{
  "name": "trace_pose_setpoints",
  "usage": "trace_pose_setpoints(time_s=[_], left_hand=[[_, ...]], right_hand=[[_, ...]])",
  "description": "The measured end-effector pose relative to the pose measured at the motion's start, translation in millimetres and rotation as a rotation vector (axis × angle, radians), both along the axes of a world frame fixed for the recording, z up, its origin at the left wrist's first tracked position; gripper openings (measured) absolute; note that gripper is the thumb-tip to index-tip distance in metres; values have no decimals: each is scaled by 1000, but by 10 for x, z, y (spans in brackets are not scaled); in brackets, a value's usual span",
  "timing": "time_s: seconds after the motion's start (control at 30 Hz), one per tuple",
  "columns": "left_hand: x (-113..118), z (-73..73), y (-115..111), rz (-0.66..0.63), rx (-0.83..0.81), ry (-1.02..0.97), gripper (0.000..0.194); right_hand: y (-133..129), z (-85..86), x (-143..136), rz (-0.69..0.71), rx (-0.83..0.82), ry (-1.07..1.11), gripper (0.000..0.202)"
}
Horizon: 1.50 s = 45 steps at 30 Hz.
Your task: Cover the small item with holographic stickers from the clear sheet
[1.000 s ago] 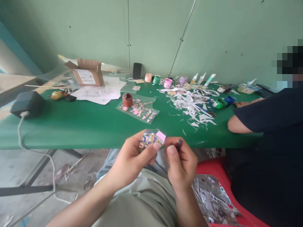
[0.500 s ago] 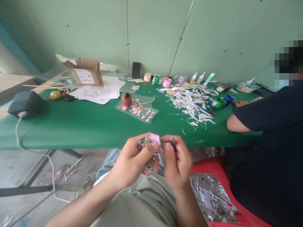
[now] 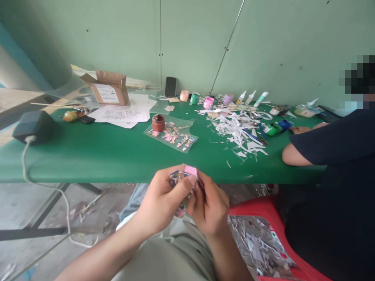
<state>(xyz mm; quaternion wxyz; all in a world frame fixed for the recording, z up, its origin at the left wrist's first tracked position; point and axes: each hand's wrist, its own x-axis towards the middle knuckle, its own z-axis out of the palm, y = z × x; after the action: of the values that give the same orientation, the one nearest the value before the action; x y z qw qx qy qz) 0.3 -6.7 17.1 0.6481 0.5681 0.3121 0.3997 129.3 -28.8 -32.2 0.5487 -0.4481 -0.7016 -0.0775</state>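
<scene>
My left hand (image 3: 161, 205) pinches a small colourful patterned paper piece (image 3: 184, 176) with a pink end, held just in front of the green table's near edge (image 3: 88, 171). My right hand (image 3: 209, 207) is pressed against it from the right, fingers curled onto the same piece. Whatever small dark item the right fingers carry is hidden. Both hands hover over my lap.
On the table lie a clear sheet of coloured cutouts (image 3: 172, 136), a brown jar (image 3: 158, 123), white paper scraps (image 3: 237, 128), paint pots (image 3: 208, 102), glue tubes (image 3: 260, 98), a phone (image 3: 170, 86), a cardboard box (image 3: 109, 88), a black adapter (image 3: 33, 125). A person in dark clothing (image 3: 334, 164) sits right; a red tray of scraps (image 3: 263, 246) is below.
My right hand has moved left and closed against the paper piece in my left hand; the piece has tilted and is more covered by fingers.
</scene>
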Motion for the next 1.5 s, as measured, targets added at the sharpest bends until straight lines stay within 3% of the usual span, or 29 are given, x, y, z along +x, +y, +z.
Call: trace_pose_setpoints(time_s=[0.37, 0.8, 1.03, 1.27, 1.5], left_hand=[[71, -29, -28, -8, -187, -115, 30], [69, -66, 0, -62, -185, -91, 28], [52, -85, -16, -100, -195, -112, 31], [45, -56, -7, -80, -209, -62, 38], [34, 10, -28, -33, -55, 27, 34]], right_hand=[[-5, -100, -188, -219, 51, 17, 27], [14, -116, -170, -242, 10, 81, 27], [34, -118, -71, -40, -11, 184, 23], [2, -32, 6, 19, -136, 428, 17], [-25, 8, 74, 170, -210, 430, 18]])
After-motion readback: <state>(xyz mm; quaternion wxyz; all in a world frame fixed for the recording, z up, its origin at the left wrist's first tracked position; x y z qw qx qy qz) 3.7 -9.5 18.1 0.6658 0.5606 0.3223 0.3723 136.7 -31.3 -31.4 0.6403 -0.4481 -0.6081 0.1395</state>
